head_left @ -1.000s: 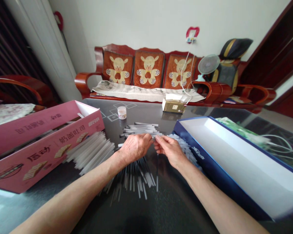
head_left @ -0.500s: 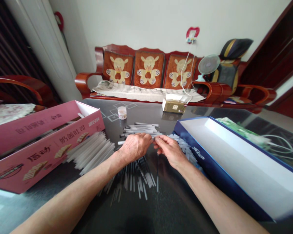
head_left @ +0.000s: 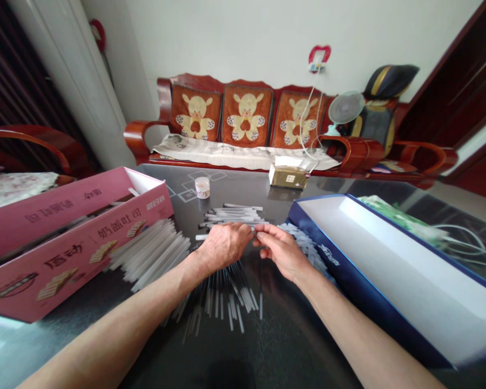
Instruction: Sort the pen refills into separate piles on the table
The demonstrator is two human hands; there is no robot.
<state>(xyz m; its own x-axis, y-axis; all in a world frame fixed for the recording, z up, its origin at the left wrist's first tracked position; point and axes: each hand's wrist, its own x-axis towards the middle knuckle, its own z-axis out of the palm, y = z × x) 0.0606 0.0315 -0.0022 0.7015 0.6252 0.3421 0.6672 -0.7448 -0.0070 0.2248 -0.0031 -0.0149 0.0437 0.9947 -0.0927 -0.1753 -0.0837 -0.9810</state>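
My left hand and my right hand meet at the middle of the dark table, fingers pinched together on a thin white tube whose left end pokes out. Just beyond them lies a small heap of finished pens. Under my wrists spreads a fan of thin dark refills. Clear white tubes lie in a pile to the left, against the pink carton. More clear parts lie right of my right hand.
An open blue box with a white inside fills the right side. A small white jar and a tissue box stand at the table's far edge. Behind are a red wooden bench with cushions and a small fan.
My hands have stayed nearly still at the same spot; the right hand's fingers have shifted slightly left toward the left hand along the tube.
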